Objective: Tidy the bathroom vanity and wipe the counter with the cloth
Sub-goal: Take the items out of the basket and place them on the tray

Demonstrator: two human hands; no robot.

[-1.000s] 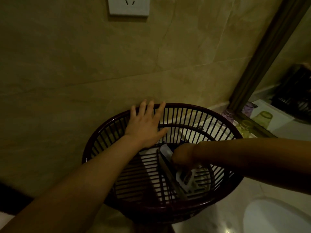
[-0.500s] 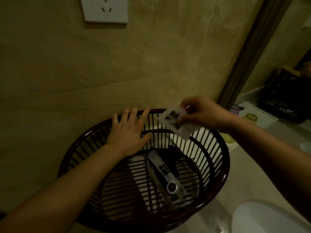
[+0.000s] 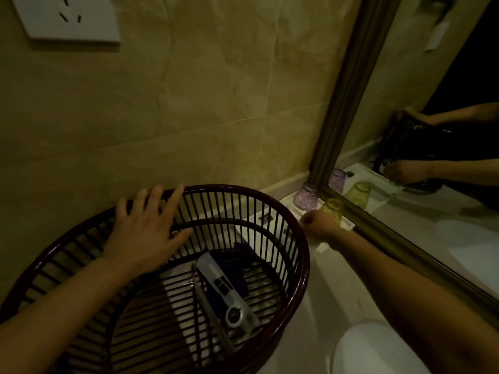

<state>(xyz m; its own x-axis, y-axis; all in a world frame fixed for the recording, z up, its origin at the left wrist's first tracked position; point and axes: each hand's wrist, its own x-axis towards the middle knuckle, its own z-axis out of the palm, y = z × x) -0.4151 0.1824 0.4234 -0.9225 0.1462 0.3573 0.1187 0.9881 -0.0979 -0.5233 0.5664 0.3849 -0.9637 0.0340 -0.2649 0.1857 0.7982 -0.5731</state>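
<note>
Nearest, bottom right: curved edge of a white sink (image 3: 378, 352), set in the pale counter (image 3: 332, 287). Left of that, filling the lower frame: dark red slatted basket (image 3: 303, 255), close against the tiled wall (image 3: 216, 103), cut off below by the frame edge. Inside, on the slatted floor: a silver-grey flat pack (image 3: 226, 295) with a round dial at its near end, lying slantwise, and under its far end something dark blue (image 3: 240, 255), of a kind not made out. Left hand (image 3: 145, 233) laid flat against the inside of the basket's far wall, with fingers straight and spread, tips at the rim, gripping nothing. Right hand (image 3: 318, 225) past the basket's right rim, low over a white tray (image 3: 347, 224) on the counter; seen from the back of the wrist with fingers hidden, so cannot tell how far curled or whether holding anything. On the tray, just beyond that hand: a yellow cup (image 3: 333, 209), partly covered by the hand, and beside it a purple cup (image 3: 306, 197), mouth down. Behind the cups: mirror (image 3: 445, 238) in a brown frame (image 3: 349, 98), reflecting cups, basket and both arms. Farthest, top left: white wall socket (image 3: 64, 17).
</note>
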